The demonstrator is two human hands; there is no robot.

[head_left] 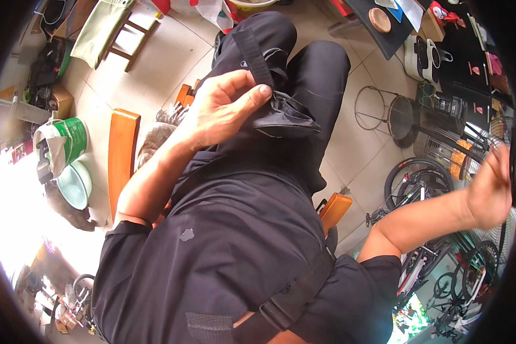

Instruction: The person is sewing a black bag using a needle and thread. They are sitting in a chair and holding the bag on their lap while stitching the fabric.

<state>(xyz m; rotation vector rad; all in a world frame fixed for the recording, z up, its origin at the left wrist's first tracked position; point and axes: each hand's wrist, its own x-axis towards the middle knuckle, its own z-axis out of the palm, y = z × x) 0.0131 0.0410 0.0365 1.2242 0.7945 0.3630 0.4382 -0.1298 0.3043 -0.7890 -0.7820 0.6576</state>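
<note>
A black fabric bag [286,117] with an open, crumpled edge lies across my lap, and a wide black strap [253,56] runs up from it over my thigh. My left hand [226,109] is closed at the place where strap and bag meet, its thumb and curled fingers pinching the strap. Far out to the right, my right hand [490,192] is raised away from the bag. Its fingers look curled together, though they are slightly blurred and partly lost at the picture's dark rim; whatever they hold cannot be made out.
I sit on a chair with wooden armrests [123,155]. At left stand a green-and-white bucket [74,140] and a pale basin [77,186]. A fan [404,120] and bicycles [421,178] are at right. A dark table [378,26] is ahead.
</note>
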